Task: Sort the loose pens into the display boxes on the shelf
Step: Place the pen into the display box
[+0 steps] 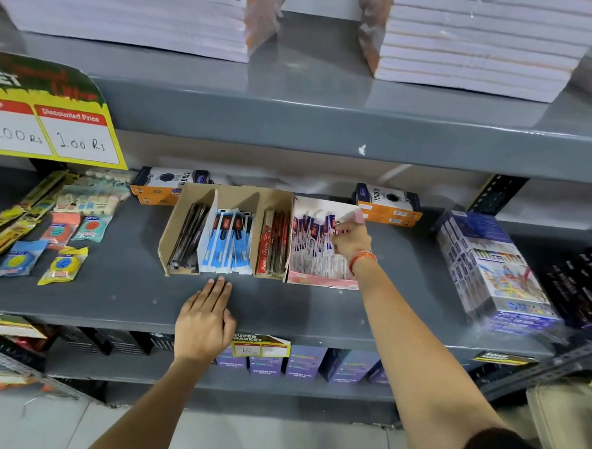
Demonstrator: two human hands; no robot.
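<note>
A brown cardboard display box [174,231] stands on the grey shelf [283,313]. It holds dark pens on the left, blue-and-white packed pens [230,245] in the middle and red pens [273,247] on the right. Beside it on the right a pink-and-white display box [319,280] is full of white-and-blue packed pens [309,245]. My right hand [350,241] reaches into this box, its fingers pinched on the packed pens near the back. My left hand [205,319] lies flat on the shelf, fingers together, just in front of the brown box.
Orange-and-black boxes [163,186] sit behind the display boxes. Packets of small goods [62,263] lie at the left, a shrink-wrapped blue box [491,272] at the right. Stacks of paper [468,44] fill the shelf above. A yellow price sign [53,125] hangs at upper left.
</note>
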